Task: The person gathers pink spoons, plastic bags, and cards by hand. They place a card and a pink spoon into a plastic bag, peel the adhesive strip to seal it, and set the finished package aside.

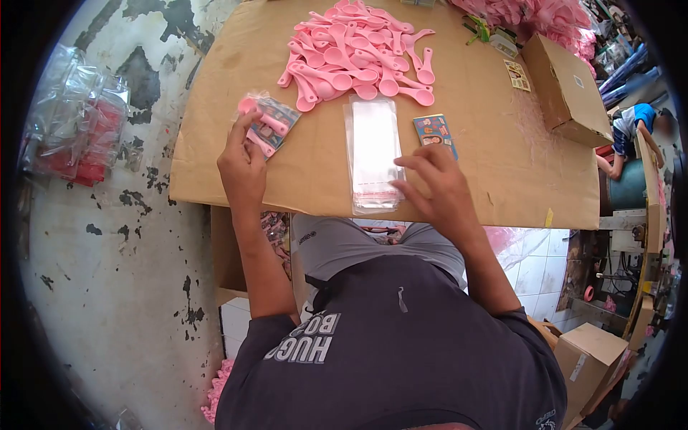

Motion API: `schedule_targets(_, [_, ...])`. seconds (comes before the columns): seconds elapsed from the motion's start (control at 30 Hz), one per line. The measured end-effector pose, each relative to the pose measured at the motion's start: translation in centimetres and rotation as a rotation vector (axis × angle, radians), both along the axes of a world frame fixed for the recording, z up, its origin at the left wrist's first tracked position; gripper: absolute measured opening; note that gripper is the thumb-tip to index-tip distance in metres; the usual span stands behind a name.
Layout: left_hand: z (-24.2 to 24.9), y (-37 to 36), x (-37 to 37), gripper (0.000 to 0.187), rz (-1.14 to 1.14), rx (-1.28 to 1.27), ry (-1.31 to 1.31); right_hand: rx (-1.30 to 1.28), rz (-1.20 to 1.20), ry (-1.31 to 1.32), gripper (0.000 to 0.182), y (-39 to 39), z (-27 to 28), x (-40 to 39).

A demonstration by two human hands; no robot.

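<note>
My left hand (244,154) is at the left of the cardboard-covered table, its fingers on a pink spoon (266,117) that lies over clear bags and printed cards (287,115). A second pink spoon (259,143) sits just below, beside the fingers. My right hand (438,188) reaches the right edge of a stack of clear plastic bags (374,147), thumb and forefinger apart at that edge. Behind the right hand lies a small stack of blue printed cards (433,130). A large heap of pink spoons (347,54) is beyond the bags.
A cardboard box (566,89) stands at the table's right side, near pink bagged items (537,18). Plastic bags with red contents (89,136) are at the far left. Another person (631,132) is at the far right.
</note>
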State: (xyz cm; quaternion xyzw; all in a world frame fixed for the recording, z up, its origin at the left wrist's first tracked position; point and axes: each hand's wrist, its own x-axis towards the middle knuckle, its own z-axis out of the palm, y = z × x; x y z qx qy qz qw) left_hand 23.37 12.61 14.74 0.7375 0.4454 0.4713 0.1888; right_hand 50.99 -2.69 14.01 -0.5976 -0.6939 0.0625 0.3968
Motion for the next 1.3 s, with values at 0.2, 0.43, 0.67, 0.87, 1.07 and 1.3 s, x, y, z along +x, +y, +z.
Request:
schedule_targets(0.2, [-2.8,-0.3,0.6,0.044,0.06,0.021,0.041,-0.125,0.057,-0.038,0.022,1.1,-1.7,-1.6])
schedule_targets(0.43, [-1.3,-5.0,4.4,0.025,-0.264,-0.553,-0.296,0.018,-0.015,0.035,0.01,1.6,-1.3,-0.9])
schedule_targets(0.67, [-0.7,-5.9,7.5,0.033,-0.603,-0.949,-0.414,0.093,0.177,-0.026,0.016,-0.6,1.4,-0.8])
schedule_targets(0.87, [-1.1,-6.6,8.5,0.03,-0.704,-1.067,-0.601,-0.005,0.179,0.257,0.018,-1.6,2.1,1.0])
schedule_targets(1.07, [-2.5,-7.6,8.7,0.023,-0.489,-0.986,-1.112,-0.101,-0.376,0.148,0.021,-0.4,-0.3,5.4])
schedule_targets(1.3, [-2.2,-8.2,8.5,0.03,-0.498,-0.977,-1.185,-0.201,-0.313,-0.24,0.035,-0.7,-1.4,9.2])
